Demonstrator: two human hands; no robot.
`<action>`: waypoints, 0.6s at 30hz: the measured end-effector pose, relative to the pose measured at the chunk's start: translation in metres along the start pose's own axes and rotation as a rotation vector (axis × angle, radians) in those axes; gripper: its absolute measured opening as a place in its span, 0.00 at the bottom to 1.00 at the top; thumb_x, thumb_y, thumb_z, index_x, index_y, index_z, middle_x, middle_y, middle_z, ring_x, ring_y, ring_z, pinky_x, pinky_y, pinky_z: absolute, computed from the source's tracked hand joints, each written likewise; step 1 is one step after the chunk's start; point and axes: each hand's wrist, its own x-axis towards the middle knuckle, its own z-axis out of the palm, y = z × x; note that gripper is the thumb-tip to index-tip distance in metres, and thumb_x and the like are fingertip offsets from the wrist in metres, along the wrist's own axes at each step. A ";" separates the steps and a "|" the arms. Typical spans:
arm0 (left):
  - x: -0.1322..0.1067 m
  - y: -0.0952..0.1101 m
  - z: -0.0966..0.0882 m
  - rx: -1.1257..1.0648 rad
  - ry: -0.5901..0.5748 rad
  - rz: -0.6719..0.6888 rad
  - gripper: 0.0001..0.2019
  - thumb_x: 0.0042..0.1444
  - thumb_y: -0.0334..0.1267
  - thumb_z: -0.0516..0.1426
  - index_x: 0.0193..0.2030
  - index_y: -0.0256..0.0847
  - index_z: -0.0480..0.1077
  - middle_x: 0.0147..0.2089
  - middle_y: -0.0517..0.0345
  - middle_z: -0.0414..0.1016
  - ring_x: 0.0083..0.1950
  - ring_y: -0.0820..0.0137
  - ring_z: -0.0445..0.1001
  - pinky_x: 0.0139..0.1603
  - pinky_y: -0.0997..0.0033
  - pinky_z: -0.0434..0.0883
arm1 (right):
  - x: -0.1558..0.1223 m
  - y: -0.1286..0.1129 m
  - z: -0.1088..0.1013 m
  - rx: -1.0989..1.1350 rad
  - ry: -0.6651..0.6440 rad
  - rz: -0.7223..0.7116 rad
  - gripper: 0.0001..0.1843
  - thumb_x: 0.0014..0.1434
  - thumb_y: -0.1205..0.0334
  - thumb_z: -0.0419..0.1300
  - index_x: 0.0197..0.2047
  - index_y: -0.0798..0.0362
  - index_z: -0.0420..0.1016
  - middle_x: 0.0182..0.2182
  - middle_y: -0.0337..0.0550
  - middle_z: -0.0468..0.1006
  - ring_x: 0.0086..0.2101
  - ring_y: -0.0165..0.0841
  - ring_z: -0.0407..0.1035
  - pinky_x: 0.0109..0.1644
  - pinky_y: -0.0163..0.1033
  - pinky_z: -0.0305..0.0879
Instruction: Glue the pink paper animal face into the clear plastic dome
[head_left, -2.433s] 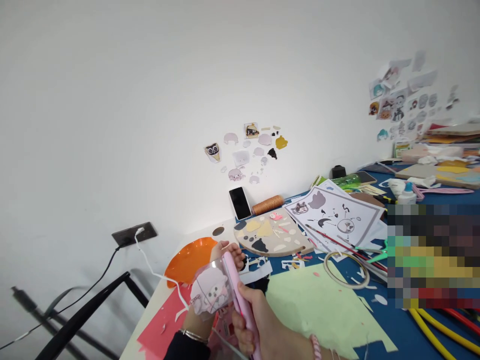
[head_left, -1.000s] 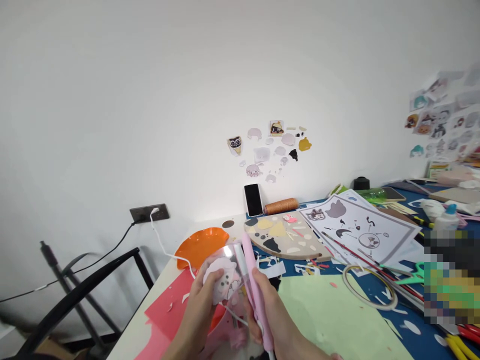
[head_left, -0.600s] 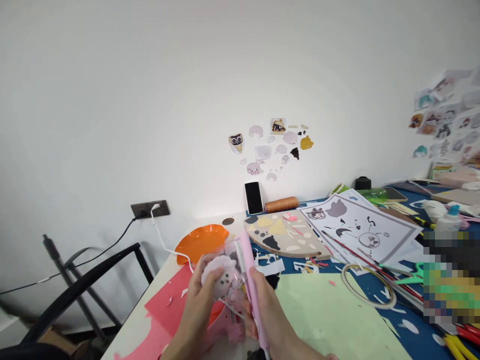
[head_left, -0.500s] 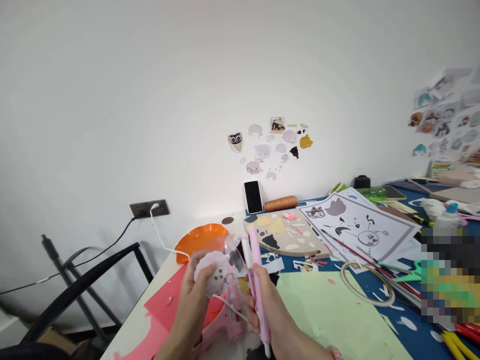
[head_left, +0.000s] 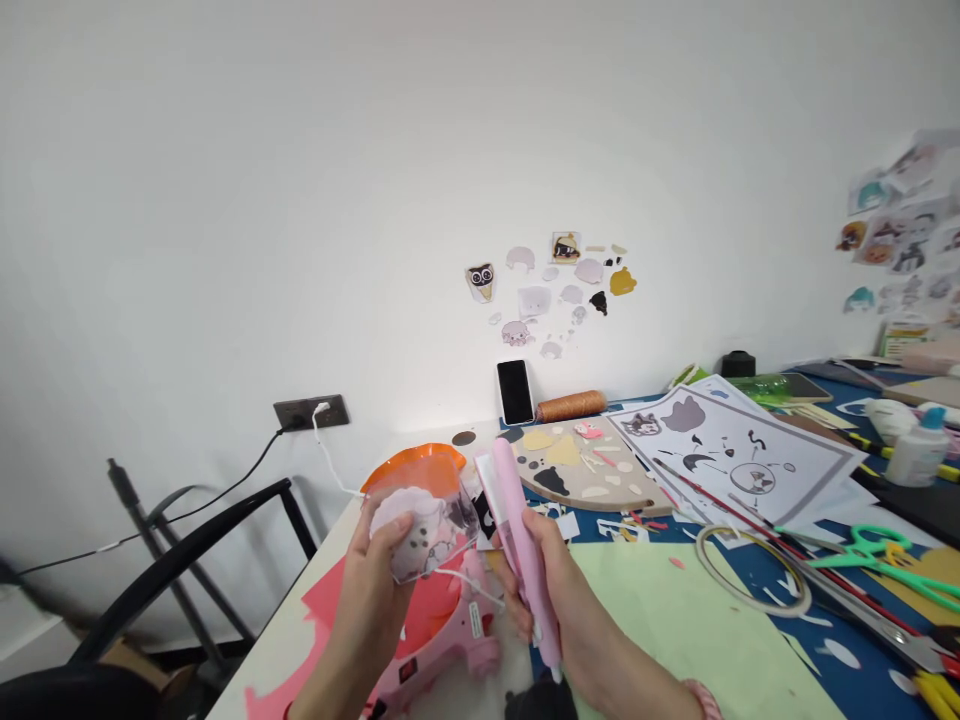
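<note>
Between the thumb and fingers of my left hand (head_left: 379,560) is a clear plastic sleeve (head_left: 463,518) with a pale paper cutout of a cartoon animal (head_left: 412,525) in it. My right hand (head_left: 551,575) wraps round a pink hair straightener (head_left: 517,510), held upright with its plates pointing away from me, close to the sleeve's right edge. Its white cord (head_left: 466,578) passes behind the sleeve. Under my hands lies a pink plastic device (head_left: 442,660) with a small switch, partly hidden by my left forearm.
An orange dish (head_left: 412,458) and red paper (head_left: 330,590) lie at left. Behind are a phone (head_left: 514,392), thread spool (head_left: 571,405) and board of cutouts (head_left: 622,465). Green paper (head_left: 667,610), tape roll (head_left: 750,590), scissors (head_left: 874,548) and printed sheet (head_left: 739,450) are right.
My left hand has turned the sleeve flatter toward me, so more of it shows. The straightener's arms look closer together. The whole view has shifted slightly.
</note>
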 end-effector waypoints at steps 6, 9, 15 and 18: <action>-0.002 0.003 0.001 -0.014 0.010 0.041 0.16 0.36 0.37 0.64 0.35 0.42 0.69 0.26 0.63 0.74 0.23 0.74 0.68 0.22 0.77 0.67 | -0.001 -0.002 0.003 -0.044 -0.054 0.002 0.25 0.51 0.36 0.51 0.28 0.53 0.64 0.12 0.26 0.59 0.09 0.19 0.46 0.12 0.28 0.43; -0.003 0.004 0.001 -0.026 0.008 0.043 0.16 0.35 0.37 0.64 0.34 0.43 0.68 0.25 0.63 0.73 0.22 0.74 0.68 0.21 0.77 0.66 | -0.001 0.001 0.003 -0.128 -0.079 -0.027 0.28 0.51 0.33 0.50 0.22 0.53 0.61 0.10 0.26 0.56 0.09 0.19 0.46 0.13 0.28 0.42; -0.005 0.002 0.001 -0.014 -0.017 0.053 0.15 0.37 0.38 0.64 0.35 0.44 0.68 0.27 0.63 0.74 0.25 0.72 0.69 0.25 0.75 0.69 | -0.003 0.009 0.001 -0.228 -0.152 -0.142 0.29 0.54 0.33 0.48 0.23 0.52 0.60 0.10 0.27 0.57 0.10 0.20 0.47 0.15 0.29 0.43; -0.007 -0.001 0.002 -0.012 -0.036 0.050 0.15 0.37 0.39 0.65 0.34 0.44 0.69 0.26 0.65 0.74 0.26 0.72 0.69 0.25 0.76 0.69 | -0.003 0.010 0.001 -0.283 -0.141 -0.228 0.29 0.54 0.32 0.48 0.24 0.52 0.60 0.11 0.28 0.58 0.11 0.20 0.49 0.15 0.30 0.42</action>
